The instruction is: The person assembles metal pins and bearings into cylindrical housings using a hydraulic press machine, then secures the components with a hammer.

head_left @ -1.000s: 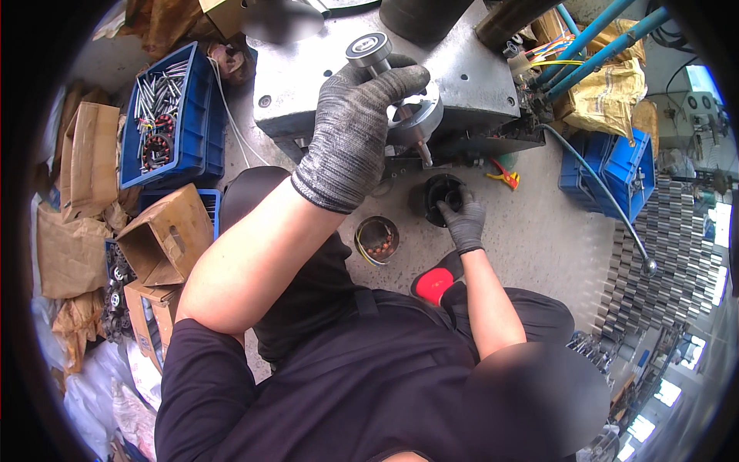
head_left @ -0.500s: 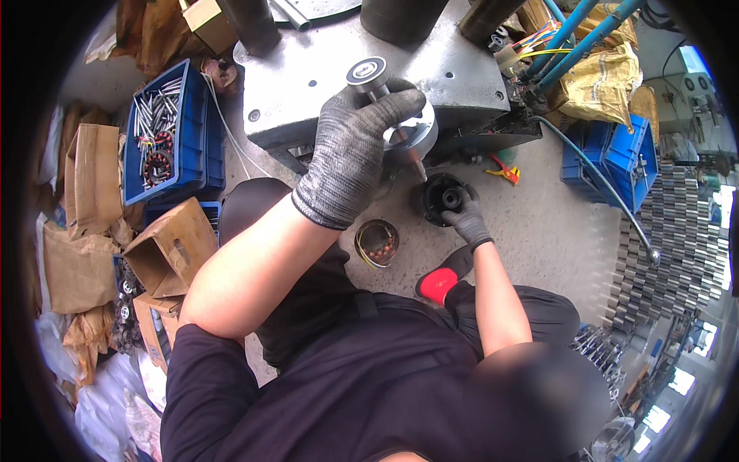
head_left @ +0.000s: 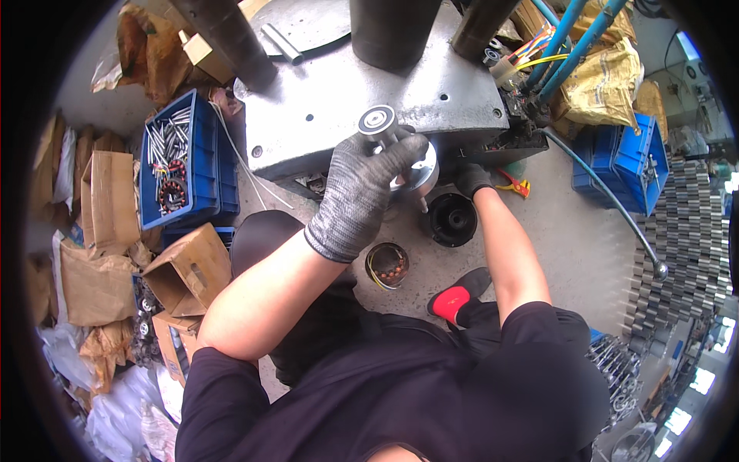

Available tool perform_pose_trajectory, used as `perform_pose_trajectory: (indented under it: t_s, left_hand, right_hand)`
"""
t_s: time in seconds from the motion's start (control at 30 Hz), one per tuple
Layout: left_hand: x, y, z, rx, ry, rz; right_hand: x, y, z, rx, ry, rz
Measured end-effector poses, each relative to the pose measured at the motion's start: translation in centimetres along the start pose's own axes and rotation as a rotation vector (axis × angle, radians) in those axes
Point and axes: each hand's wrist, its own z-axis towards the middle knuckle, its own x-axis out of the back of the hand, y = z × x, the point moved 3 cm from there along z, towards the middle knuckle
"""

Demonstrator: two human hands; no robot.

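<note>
My left hand (head_left: 356,189), in a grey knit glove, is closed around a metal shaft (head_left: 423,205). A ball bearing (head_left: 377,119) sits at the shaft's upper end, above the fist, and a silvery round flange (head_left: 423,173) shows on the fist's far side. Below the shaft's tip, a black round motor housing (head_left: 451,222) lies on the floor with its hollow side up. Beyond it my gloved right hand (head_left: 471,180) reaches to the front of the steel press, its fingers hidden in shadow. A copper-wound stator (head_left: 388,266) with yellow and white wires lies nearer me.
The steel press bed (head_left: 369,88) with thick columns stands ahead, a metal tube (head_left: 282,44) on it. Red-yellow pliers (head_left: 514,183) lie right of my right hand. A blue crate (head_left: 192,165) of shafts and cardboard boxes (head_left: 185,269) stand left, stacked metal parts (head_left: 677,239) right.
My right hand has let go of the black housing and moved forward to the press front. The left hand still holds the shaft. The whole view has shifted slightly.
</note>
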Motion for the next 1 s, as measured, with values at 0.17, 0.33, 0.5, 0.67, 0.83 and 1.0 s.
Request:
perform_pose_trajectory:
  t_s: [0.17,0.33,0.5,0.67,0.83,1.0]
  left_hand:
    - [0.2,-3.4,1.0,0.148,-0.155,0.054]
    - [-3.0,-7.2,2.7,0.259,-0.279,0.003]
    - [-6.8,-12.2,3.5,0.134,-0.323,0.283]
    - [-7.8,-16.1,5.0,0.078,-0.307,0.618]
    - [-8.2,-18.7,5.1,0.058,-0.300,0.552]
    - [-5.2,-20.2,5.3,0.004,-0.260,0.473]
  right_hand:
    - [-0.4,9.1,-5.9,-0.085,0.239,0.322]
    - [6.6,15.1,-17.1,-0.689,0.364,1.097]
    - [11.1,16.9,-26.9,-0.634,0.602,1.763]
    - [15.2,6.2,-33.1,-0.204,0.817,2.077]
    - [12.2,13.9,-32.1,-0.366,1.124,2.426]
    - [9.9,13.0,-31.4,-0.398,0.886,2.820]
